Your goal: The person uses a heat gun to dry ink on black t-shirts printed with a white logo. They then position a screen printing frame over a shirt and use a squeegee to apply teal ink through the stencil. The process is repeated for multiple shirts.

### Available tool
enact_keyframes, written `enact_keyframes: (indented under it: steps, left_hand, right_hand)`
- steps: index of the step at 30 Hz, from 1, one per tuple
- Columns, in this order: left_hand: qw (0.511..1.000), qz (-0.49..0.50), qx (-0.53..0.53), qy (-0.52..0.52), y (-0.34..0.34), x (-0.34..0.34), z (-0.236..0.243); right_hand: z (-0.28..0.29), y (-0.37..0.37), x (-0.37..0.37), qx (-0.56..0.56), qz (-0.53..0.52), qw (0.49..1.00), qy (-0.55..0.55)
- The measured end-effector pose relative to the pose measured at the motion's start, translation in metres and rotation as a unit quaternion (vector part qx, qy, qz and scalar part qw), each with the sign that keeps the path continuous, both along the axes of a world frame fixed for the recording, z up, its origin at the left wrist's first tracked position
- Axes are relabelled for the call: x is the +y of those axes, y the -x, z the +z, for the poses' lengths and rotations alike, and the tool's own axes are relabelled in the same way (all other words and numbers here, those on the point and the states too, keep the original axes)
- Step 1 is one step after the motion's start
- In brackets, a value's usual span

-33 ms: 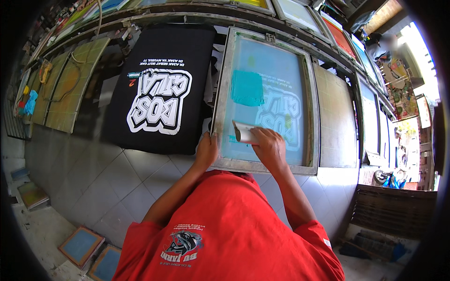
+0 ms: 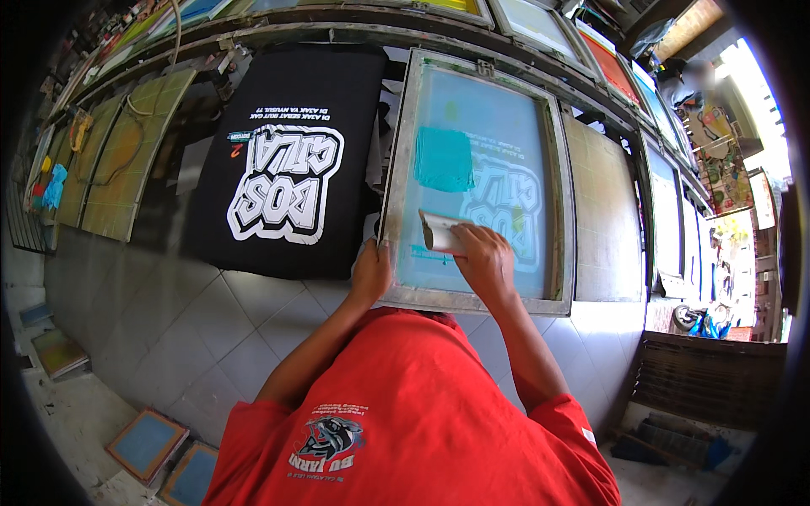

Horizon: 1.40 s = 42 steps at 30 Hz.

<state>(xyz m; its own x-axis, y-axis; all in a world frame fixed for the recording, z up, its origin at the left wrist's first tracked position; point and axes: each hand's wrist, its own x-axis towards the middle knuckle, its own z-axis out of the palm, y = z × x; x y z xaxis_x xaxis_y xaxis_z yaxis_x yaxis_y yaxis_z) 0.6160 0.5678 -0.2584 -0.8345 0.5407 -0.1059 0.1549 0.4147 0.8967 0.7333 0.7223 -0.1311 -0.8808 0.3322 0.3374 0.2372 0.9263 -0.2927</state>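
Note:
Gripping the near left side of a screen-printing frame [image 2: 564,219] is my left hand [image 2: 371,271]. My right hand [image 2: 483,261] holds a pale squeegee [image 2: 439,234] on the translucent blue mesh, over its lower left part. A patch of turquoise ink [image 2: 443,158] lies farther up the screen, and a smaller smear [image 2: 429,253] shows just below the squeegee. Faint reversed lettering shows in the mesh. Left of the screen, a black shirt [image 2: 219,194] with a big white graphic is stretched on a board.
More boards [image 2: 606,207] flank both sides, with coloured screens [image 2: 612,70] along a back rail and a hanging hose [image 2: 179,34]. Small framed screens [image 2: 145,443] lie low at left. A blurred person [image 2: 688,84] is in the right background, above a parked scooter [image 2: 709,320].
The squeegee and my right hand have shifted very slightly up the screen, showing a little more turquoise smear beneath. My left hand looks unmoved.

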Motion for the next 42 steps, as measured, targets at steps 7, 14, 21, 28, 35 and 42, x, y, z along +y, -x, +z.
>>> enact_keyframes:
  steps: [7,14,21,28,35,42]
  left_hand:
    - [1.0,-0.005,0.003,0.011,0.001,0.001,0.013]
    - [0.999,0.003,0.006,0.034,-0.001,0.002,0.01]
    - [0.999,0.008,0.008,0.048,-0.002,0.001,0.012]
    - [0.999,0.007,-0.018,0.031,0.002,0.004,0.023]
    - [0.999,0.0,-0.009,0.035,0.001,0.003,0.012]
    - [0.999,0.011,-0.003,0.031,-0.001,0.003,0.018]
  right_hand:
    - [-0.025,0.046,0.051,0.005,0.003,0.999,-0.042]
    - [-0.065,0.061,0.061,0.011,0.007,0.997,-0.071]
    - [-0.08,0.111,0.114,0.031,-0.002,0.997,-0.073]
    - [-0.025,0.134,0.137,-0.029,0.029,0.999,-0.009]
    - [-0.043,0.057,0.064,-0.004,0.031,0.999,-0.01]
    - [-0.077,0.068,0.065,-0.001,-0.027,0.996,-0.086]
